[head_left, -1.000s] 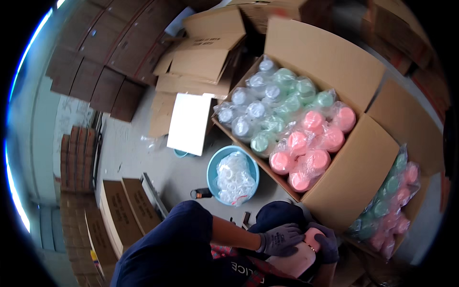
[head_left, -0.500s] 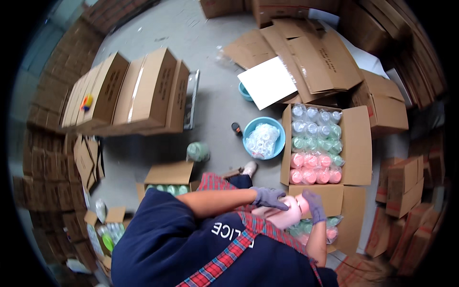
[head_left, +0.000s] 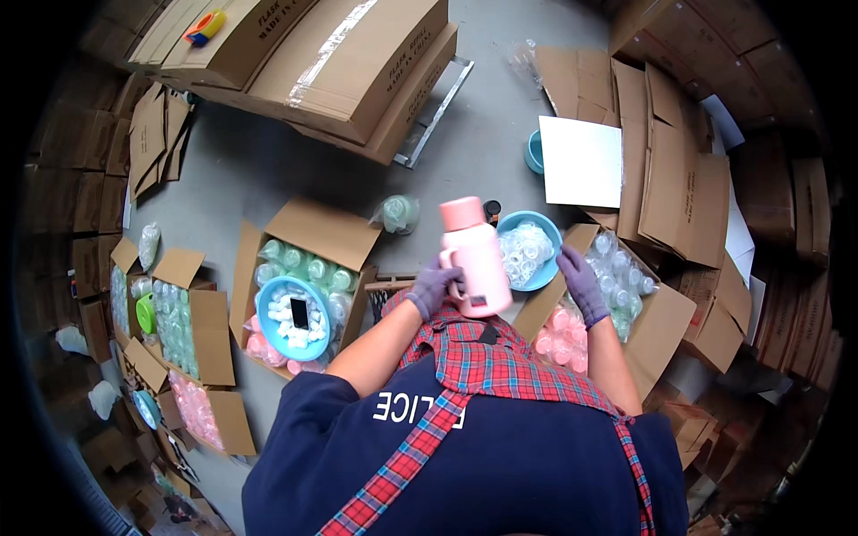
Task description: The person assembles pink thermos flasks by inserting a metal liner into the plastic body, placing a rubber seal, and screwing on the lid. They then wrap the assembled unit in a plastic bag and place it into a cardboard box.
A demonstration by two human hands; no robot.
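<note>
The pink flask (head_left: 477,266) is nearly upright between the hands — my remote view shows the left hand (head_left: 431,288) clamped on its side handle (head_left: 445,254), presumably because that steadies it one-handed. The right hand (head_left: 583,286) is apart, beside the blue basin (head_left: 529,217); I cannot tell whether it grips anything. Dark capitals mark cartons (head_left: 384,89) far left; the flask's dark label (head_left: 477,300) is too small to read.

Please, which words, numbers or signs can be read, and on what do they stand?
Wording is not copied here.
Stacked cartons: dark printed capitals, readable.
Navy shirt: white capitals, partly covered by plaid strap.
Pink flask: small dark label, too small to read.
Flattened cartons: print too small.
</note>
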